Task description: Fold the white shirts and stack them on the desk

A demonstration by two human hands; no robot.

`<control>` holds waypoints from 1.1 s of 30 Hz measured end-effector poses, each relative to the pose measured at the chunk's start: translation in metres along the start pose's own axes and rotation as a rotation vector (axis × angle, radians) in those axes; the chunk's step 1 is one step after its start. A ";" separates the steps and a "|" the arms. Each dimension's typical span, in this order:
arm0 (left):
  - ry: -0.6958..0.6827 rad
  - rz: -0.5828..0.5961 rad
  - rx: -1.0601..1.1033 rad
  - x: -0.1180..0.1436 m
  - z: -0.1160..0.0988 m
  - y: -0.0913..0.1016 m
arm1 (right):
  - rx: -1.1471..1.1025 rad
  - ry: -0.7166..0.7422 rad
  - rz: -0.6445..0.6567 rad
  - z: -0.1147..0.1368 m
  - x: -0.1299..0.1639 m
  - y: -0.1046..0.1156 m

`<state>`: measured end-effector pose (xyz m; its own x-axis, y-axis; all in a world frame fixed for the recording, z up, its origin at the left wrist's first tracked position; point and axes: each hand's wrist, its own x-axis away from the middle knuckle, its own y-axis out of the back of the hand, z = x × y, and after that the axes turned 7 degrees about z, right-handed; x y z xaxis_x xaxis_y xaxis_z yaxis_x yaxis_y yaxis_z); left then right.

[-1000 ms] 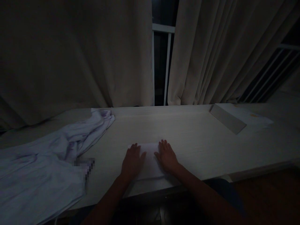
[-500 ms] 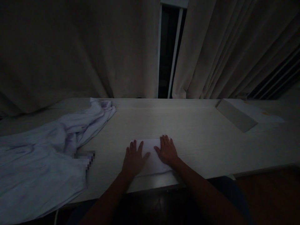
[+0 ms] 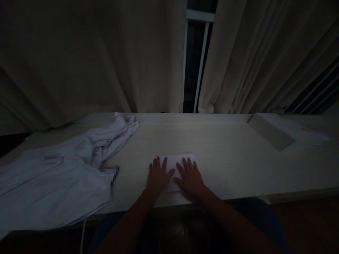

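While both my palms lie flat on the small folded cloth (image 3: 177, 163), I take this to be the pressing step of a fold: smoothing the layers so the crease sets. My left hand (image 3: 158, 177) covers its left part and my right hand (image 3: 191, 176) its right, fingers spread and open, gripping nothing, only bearing down. The cloth sits near the front edge of the table (image 3: 233, 158), right before me, a pale neat rectangle, thin and soft-looking. A next move, as I judge it, would call for even pressure outward so no wrinkle gets trapped, then a pinch at an edge to lift it without undoing the fold. To my left lies a rumpled pale garment (image 3: 60, 176), loose and creased. The table looks like light grained wood. Heavy pleated curtains (image 3: 106, 60) hang behind.
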<state>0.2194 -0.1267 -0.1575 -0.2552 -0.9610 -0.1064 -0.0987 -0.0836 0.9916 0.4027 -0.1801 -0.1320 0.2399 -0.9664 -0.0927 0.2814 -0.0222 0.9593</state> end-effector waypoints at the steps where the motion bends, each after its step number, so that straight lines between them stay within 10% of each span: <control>1: 0.000 0.005 0.009 0.000 0.000 0.000 | -0.009 0.000 0.012 0.002 0.005 -0.003; 9: -0.005 0.006 -0.015 -0.001 0.000 0.002 | -0.038 -0.020 0.010 0.003 0.010 -0.014; 15: 0.005 -0.009 -0.022 -0.002 -0.001 -0.002 | -0.261 -0.229 0.011 -0.033 -0.025 0.018; 19: -0.011 -0.020 -0.020 -0.002 0.000 -0.002 | -0.504 -0.462 0.306 -0.082 -0.064 0.049; 28: -0.006 -0.023 -0.027 -0.002 -0.001 0.000 | -0.683 -0.361 0.860 -0.130 -0.123 0.063; 33: -0.013 -0.003 0.002 -0.003 0.001 -0.001 | -0.555 -0.238 0.847 -0.135 -0.133 0.052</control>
<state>0.2192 -0.1236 -0.1583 -0.2671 -0.9573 -0.1103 -0.1010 -0.0860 0.9912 0.5102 -0.0179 -0.1059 0.3859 -0.6370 0.6673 0.5088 0.7504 0.4220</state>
